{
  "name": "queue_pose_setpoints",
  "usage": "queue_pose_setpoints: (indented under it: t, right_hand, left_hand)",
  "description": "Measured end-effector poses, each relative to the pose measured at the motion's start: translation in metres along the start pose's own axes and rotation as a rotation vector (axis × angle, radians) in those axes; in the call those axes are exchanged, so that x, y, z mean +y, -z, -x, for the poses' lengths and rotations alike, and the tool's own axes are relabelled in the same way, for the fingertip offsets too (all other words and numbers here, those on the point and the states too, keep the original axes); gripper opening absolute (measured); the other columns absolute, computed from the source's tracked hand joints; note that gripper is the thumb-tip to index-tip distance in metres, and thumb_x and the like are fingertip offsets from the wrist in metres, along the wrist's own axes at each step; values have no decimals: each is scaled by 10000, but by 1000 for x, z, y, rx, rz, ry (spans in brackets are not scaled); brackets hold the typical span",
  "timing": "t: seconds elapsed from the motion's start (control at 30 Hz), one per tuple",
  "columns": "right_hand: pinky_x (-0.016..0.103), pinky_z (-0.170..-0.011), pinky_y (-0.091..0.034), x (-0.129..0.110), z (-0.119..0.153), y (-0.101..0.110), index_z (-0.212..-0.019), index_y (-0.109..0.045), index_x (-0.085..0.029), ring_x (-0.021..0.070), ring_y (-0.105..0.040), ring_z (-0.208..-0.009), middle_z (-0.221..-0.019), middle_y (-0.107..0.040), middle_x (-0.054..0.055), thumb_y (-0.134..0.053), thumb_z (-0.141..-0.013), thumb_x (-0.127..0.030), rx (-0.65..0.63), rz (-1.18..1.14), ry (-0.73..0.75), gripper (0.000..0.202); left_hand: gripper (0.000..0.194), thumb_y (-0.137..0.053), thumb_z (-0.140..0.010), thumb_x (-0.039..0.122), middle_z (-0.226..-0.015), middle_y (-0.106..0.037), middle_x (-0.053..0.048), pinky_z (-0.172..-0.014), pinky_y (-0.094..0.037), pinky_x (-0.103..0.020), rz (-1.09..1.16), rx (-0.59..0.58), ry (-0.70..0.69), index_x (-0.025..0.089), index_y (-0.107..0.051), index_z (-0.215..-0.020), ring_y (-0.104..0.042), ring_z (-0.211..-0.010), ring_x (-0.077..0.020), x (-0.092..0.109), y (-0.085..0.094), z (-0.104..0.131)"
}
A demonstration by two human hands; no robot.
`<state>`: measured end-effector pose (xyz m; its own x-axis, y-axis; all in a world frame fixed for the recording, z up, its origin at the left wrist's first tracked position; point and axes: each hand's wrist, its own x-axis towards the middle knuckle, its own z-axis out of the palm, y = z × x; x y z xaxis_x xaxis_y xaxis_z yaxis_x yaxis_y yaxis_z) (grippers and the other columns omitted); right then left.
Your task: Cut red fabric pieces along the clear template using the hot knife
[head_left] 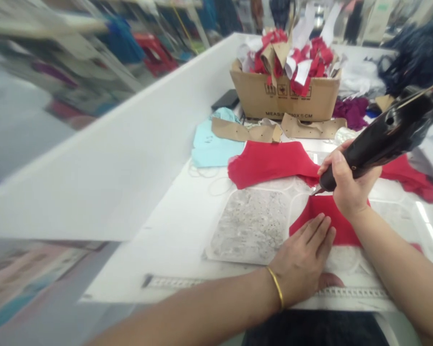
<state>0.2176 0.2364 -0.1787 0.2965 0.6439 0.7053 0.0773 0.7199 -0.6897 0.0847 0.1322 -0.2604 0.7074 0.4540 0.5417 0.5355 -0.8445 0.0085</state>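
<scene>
My left hand [305,254], with a gold bangle at the wrist, lies flat with its fingers stretched over a red fabric piece [341,228]. That piece rests on a clear plastic template [252,223]. In my right hand [351,185] I grip a black hand-held electric cutter [378,137], slanted down to the left. Its thin metal tip [316,190] is at the upper edge of the red piece, just beyond my left fingertips. Whether the tip touches the cloth I cannot tell. A second red fabric piece [274,161] lies just behind the tip.
A cardboard box [285,98] heaped with red and white scraps stands at the back. Brown paper strips [312,127] and light blue fabric [216,142] lie before it. A white side panel [130,144] borders the left. A ruler [176,282] runs along the front edge.
</scene>
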Motion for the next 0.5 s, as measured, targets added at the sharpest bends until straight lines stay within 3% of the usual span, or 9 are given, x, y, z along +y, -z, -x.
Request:
queue_pose_setpoints:
  t: [0.1,0.23,0.5]
  right_hand:
    - [313,-564,-521,-6,2,-4,-880,-529,-198,151,-594,-570,-630,-572,-21,-684,-831,-299,40,-54,46,191]
    - [282,-540,-522,-17,10,-6,-997,-591,-206,117,-581,-512,-667,-593,-48,-663,-859,-188,-13,-215,49,157]
    - [298,-539,-502,-20,19,-5,-918,-578,-194,131,-564,-545,-653,-571,-28,-662,-893,-198,-97,-207,15,88]
  left_hand:
    - [879,-334,-966,722,-1433,-501,-267,-1171,-410,-481,2,7,-5,-40,-530,-1357,-364,-1452,-377,1,1,0]
    - [863,-296,-982,709,-1417,-519,-254,-1175,-411,-470,3,52,-10,-43,-554,-1320,-434,-1404,-370,2,3,-4]
    - [854,-247,-994,695,-1362,-563,-240,-1151,-436,-458,26,53,4,-31,-564,-1312,-510,-1329,-340,4,5,-6]
